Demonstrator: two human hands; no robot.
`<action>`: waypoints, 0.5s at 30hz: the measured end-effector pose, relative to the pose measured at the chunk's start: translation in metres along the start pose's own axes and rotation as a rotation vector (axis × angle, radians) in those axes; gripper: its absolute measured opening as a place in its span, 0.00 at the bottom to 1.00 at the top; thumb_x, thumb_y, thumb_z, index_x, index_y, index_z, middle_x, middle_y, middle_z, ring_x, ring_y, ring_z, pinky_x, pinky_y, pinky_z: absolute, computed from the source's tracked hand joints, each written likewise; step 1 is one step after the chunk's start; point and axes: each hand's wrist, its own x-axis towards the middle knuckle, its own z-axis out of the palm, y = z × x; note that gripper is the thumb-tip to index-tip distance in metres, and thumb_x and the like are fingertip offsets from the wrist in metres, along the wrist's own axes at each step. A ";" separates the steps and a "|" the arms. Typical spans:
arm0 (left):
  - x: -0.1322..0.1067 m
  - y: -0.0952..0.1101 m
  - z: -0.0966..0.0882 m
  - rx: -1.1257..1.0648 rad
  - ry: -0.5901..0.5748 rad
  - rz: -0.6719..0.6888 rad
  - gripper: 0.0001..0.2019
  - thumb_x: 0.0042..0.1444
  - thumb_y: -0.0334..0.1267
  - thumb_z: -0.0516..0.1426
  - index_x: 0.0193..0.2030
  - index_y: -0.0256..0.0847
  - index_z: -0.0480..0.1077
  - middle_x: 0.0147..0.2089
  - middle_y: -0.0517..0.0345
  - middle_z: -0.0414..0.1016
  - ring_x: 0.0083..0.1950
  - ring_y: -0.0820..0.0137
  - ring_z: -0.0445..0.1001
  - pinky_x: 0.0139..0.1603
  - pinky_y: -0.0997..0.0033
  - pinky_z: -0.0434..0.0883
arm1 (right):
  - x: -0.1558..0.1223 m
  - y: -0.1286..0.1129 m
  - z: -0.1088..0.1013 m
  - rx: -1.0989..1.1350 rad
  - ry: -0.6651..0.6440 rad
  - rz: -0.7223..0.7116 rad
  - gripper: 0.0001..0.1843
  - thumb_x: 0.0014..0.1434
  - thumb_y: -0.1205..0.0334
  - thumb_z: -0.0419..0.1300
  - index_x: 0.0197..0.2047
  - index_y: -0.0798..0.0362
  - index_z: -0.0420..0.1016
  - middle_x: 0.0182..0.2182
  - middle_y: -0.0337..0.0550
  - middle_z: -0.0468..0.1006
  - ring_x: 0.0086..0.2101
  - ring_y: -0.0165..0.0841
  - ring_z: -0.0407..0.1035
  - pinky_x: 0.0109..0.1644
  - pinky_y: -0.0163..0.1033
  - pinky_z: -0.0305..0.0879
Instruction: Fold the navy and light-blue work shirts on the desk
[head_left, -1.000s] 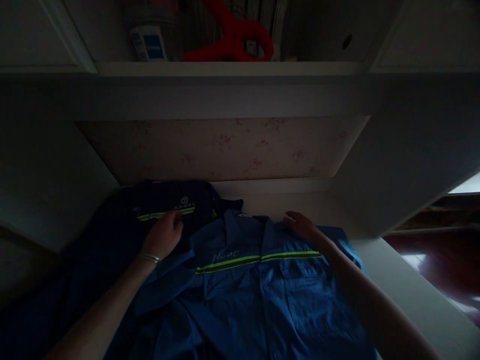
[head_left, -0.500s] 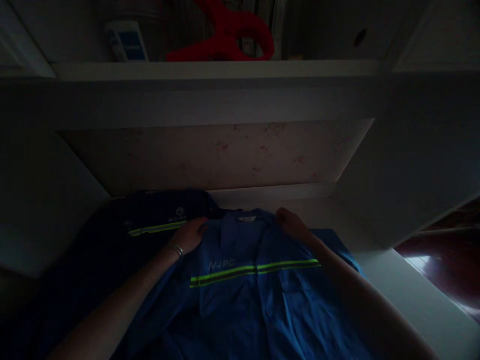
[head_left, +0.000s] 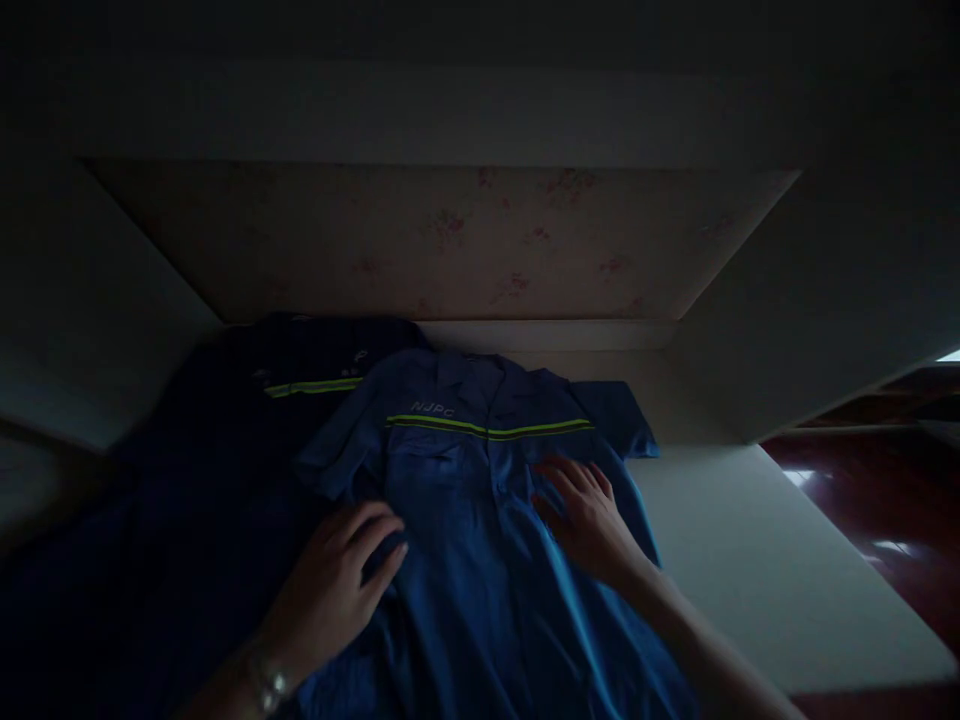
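A blue short-sleeved work shirt (head_left: pixel 457 490) lies spread out, collar toward the back, with a yellow-green stripe and the letters NJPC across its chest. Over its left side is my left hand (head_left: pixel 337 575), fingers apart and curved, holding nothing; a bracelet circles the wrist. My right hand (head_left: pixel 585 510) is at the shirt's right chest, below the stripe, with its fingers spread and nothing gripped. Whether either hand touches the cloth is hard to tell. A darker navy work garment (head_left: pixel 225 480) with a similar stripe lies to the left, partly beneath the blue shirt.
The clothes lie on a white surface (head_left: pixel 750 560) inside a dim recess. Behind them is a back panel (head_left: pixel 420 240) with a floral pattern. A side wall (head_left: pixel 795 290) stands at the right, and a reddish glossy floor (head_left: pixel 862 500) shows beyond the surface's edge.
Both hands have let go of the shirt's shoulders and come down toward its chest and side, opening. The view has tilted down, so the shelf with the red object is out of sight.
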 end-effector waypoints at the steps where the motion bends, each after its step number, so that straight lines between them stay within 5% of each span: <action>1: -0.036 -0.006 0.009 -0.008 -0.003 -0.109 0.16 0.60 0.52 0.53 0.50 0.54 0.73 0.56 0.54 0.73 0.57 0.60 0.70 0.61 0.59 0.66 | -0.032 -0.003 0.010 -0.019 -0.038 0.042 0.22 0.66 0.47 0.48 0.61 0.40 0.66 0.62 0.45 0.67 0.59 0.44 0.61 0.66 0.63 0.41; 3: -0.091 -0.018 0.025 -0.009 -0.013 -0.313 0.19 0.55 0.55 0.56 0.51 0.56 0.73 0.57 0.52 0.73 0.59 0.55 0.69 0.60 0.55 0.67 | -0.082 -0.006 0.029 -0.073 -0.076 0.133 0.25 0.67 0.45 0.45 0.64 0.37 0.63 0.64 0.42 0.63 0.63 0.47 0.56 0.66 0.69 0.36; 5: -0.121 -0.024 0.034 0.002 -0.041 -0.433 0.19 0.54 0.54 0.55 0.49 0.55 0.75 0.56 0.50 0.74 0.58 0.52 0.70 0.58 0.52 0.68 | -0.108 -0.007 0.042 -0.128 -0.094 0.184 0.27 0.67 0.44 0.43 0.67 0.35 0.58 0.67 0.39 0.58 0.65 0.47 0.50 0.66 0.72 0.32; 10: -0.123 -0.001 0.017 0.048 -0.092 -0.455 0.18 0.60 0.50 0.47 0.44 0.52 0.77 0.49 0.46 0.78 0.50 0.53 0.74 0.56 0.51 0.66 | -0.102 -0.004 0.046 -0.177 -0.138 0.177 0.30 0.67 0.41 0.39 0.69 0.36 0.54 0.69 0.36 0.51 0.68 0.45 0.42 0.66 0.71 0.26; 15: -0.138 0.024 -0.015 -0.226 -0.229 -0.466 0.18 0.62 0.54 0.45 0.47 0.57 0.72 0.50 0.58 0.78 0.51 0.61 0.75 0.53 0.65 0.68 | -0.085 0.018 0.039 -0.190 -0.176 0.090 0.31 0.67 0.39 0.38 0.69 0.37 0.52 0.70 0.35 0.49 0.68 0.43 0.41 0.66 0.71 0.24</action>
